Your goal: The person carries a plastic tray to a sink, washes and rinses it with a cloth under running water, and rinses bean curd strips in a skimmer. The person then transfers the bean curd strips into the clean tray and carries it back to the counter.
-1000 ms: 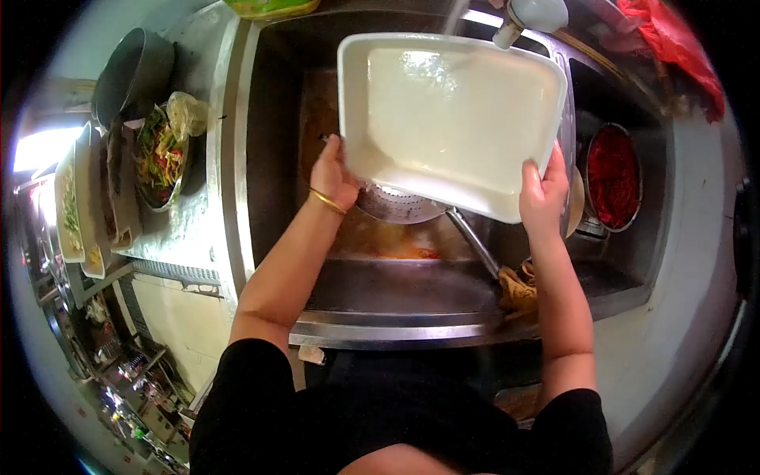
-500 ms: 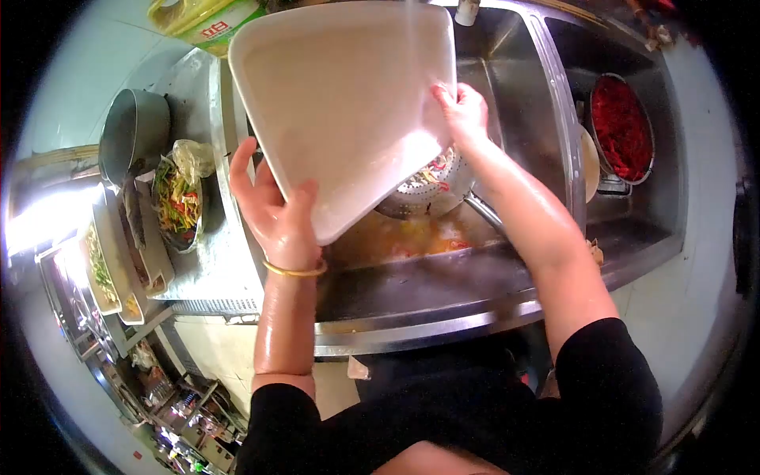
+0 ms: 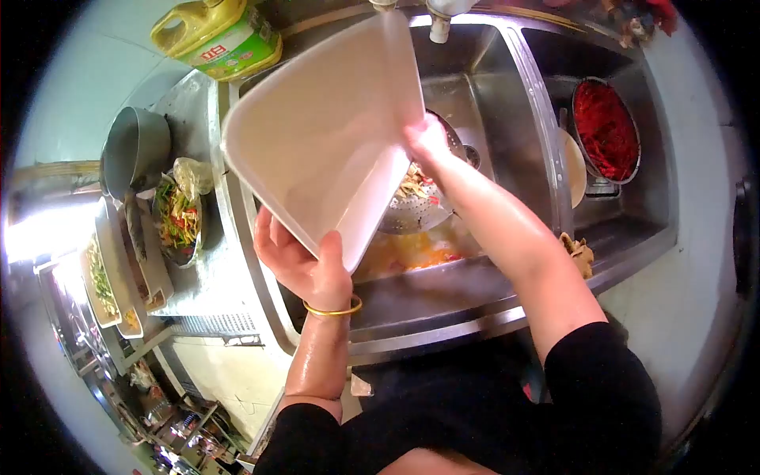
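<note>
A white rectangular tray [image 3: 317, 127] is held tilted over the steel sink, its inside facing me. My left hand [image 3: 305, 257] grips its lower corner, fingers behind and thumb on the near wall. My right hand [image 3: 427, 142] clasps the right edge, thumb on the rim. Partly behind the tray, a metal colander [image 3: 413, 218] with food scraps sits in the basin. Orange-tinted water and bits lie on the sink bottom [image 3: 419, 252]. At the top, a tap [image 3: 383, 4] stands over the tray's upper edge.
A pot of red chillies or similar red food [image 3: 606, 127] stands in the right basin [image 3: 633, 210], beside a pale round board [image 3: 571, 170]. Left are a yellow detergent jug [image 3: 218, 39], a deep grey pot [image 3: 136, 150], a bowl of sliced vegetables [image 3: 178, 214] and long trays [image 3: 99, 269].
The tray has shifted left and down and turned more on its side, both hands still on it. More of the jug and the colander's contents now shows.
</note>
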`<state>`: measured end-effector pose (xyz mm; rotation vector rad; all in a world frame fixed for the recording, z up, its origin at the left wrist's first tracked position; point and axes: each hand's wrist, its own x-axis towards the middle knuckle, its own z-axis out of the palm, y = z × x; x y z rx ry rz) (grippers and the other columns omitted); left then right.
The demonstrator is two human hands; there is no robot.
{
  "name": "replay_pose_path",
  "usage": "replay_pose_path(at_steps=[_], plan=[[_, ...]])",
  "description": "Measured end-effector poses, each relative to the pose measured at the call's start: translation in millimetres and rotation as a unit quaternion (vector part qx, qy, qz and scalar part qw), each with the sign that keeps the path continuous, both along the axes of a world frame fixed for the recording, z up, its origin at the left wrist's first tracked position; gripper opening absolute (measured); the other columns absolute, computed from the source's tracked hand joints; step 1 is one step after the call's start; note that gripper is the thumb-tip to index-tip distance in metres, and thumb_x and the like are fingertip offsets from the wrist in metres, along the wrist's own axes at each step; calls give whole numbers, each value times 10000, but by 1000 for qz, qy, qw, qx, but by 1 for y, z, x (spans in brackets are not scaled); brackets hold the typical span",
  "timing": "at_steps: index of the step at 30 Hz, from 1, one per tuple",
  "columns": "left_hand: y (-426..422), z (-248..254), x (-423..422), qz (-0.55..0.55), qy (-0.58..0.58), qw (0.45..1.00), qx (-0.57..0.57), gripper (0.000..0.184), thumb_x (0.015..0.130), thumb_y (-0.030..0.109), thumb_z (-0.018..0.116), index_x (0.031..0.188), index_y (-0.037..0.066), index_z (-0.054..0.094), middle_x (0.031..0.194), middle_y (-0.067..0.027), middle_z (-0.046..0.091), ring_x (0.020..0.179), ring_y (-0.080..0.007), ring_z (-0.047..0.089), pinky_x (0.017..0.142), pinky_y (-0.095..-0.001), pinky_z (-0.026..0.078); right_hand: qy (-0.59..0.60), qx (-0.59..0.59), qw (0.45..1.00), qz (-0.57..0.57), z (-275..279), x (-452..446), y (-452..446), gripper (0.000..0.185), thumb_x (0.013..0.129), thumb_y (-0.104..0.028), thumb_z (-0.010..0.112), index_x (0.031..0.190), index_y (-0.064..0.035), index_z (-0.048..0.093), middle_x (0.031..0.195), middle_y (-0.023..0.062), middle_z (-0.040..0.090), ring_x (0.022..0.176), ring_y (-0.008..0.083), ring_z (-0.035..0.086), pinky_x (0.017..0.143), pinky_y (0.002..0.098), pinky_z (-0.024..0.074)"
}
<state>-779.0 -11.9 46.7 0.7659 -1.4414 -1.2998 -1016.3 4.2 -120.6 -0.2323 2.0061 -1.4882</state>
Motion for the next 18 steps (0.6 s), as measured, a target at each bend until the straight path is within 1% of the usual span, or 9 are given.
replay_pose_path(at_steps=[1, 3, 5, 7, 9, 11, 13, 15, 18], plan=[[-3, 0, 0, 4, 22, 997, 68, 776, 725, -19, 592, 1424, 49, 262, 1304, -194, 473, 1186, -305, 524, 977, -424, 466, 43, 28, 999, -12, 22, -2, 14, 243, 828, -196, 683, 990, -31, 609, 846, 44, 633, 675, 132, 577, 580, 285, 474], [-17, -1, 1, 19, 73, 977, 201, 757, 708, -59, 550, 1410, 54, 292, 1296, -175, 482, 1174, -303, 529, 971, -429, 473, -66, -23, 997, 40, 46, -29, 40, 318, 836, -143, 640, 1121, -19, 575, 994, 90, 635, 862, 182, 618, 750, 338, 525], [-32, -30, 9, 8, 78, 936, 342, 721, 684, -85, 513, 1369, 63, 342, 1258, -163, 506, 1142, -311, 540, 948, -458, 501, -165, -112, 973, 113, 70, -63, 72, 393, 835, -74, 591, 1221, -14, 552, 1068, 110, 628, 940, 197, 625, 783, 351, 538], [-33, -70, 9, 10, 76, 879, 471, 688, 687, -76, 514, 1344, 59, 360, 1228, -170, 525, 1099, -320, 566, 920, -471, 526, -181, -104, 969, 129, 125, -68, 96, 552, 799, -53, 564, 1346, -41, 491, 1191, 115, 597, 1024, 246, 609, 800, 401, 554], [-26, -102, -3, -14, 53, 830, 555, 589, 731, -64, 537, 1298, 26, 409, 1201, -188, 550, 1047, -339, 606, 865, -477, 561, -101, -80, 976, 176, 163, -65, 111, 661, 789, -28, 562, 1430, -18, 400, 1275, 128, 562, 1079, 197, 593, 854, 353, 532], [-18, -152, -18, -56, 37, 815, 575, 467, 820, -20, 578, 1269, 1, 449, 1168, -191, 588, 981, -348, 645, 811, -471, 580, -35, -41, 980, 191, 182, -58, 124, 716, 757, -12, 524, 1455, -15, 369, 1298, 131, 553, 1145, 191, 559, 925, 346, 494], [-22, -173, -45, -81, -28, 798, 596, 374, 891, 60, 617, 1240, -10, 499, 1143, -184, 615, 965, -337, 658, 797, -471, 583, 77, -9, 981, 180, 182, -45, 139, 704, 738, 23, 470, 1437, 13, 381, 1299, 139, 545, 1229, 199, 506, 1052, 328, 372], [-35, -198, -71, -108, 15, 802, 588, 289, 926, 182, 634, 1155, 15, 574, 1114, -167, 637, 937, -299, 663, 758, -455, 580, 161, -52, 970, 174, 181, -28, 147, 684, 732, 57, 443, 1414, 24, 397, 1330, 149, 519, 1261, 207, 478, 1088, 332, 326], [-65, -197, -96, -119, 82, 767, 625, 330, 941, 267, 609, 1171, 38, 554, 1101, -158, 636, 947, -292, 646, 783, -465, 560, 235, -61, 961, 130, 158, -28, 156, 607, 793, 77, 439, 1397, 25, 409, 1346, 157, 503, 1275, 213, 463, 1098, 340, 308]])
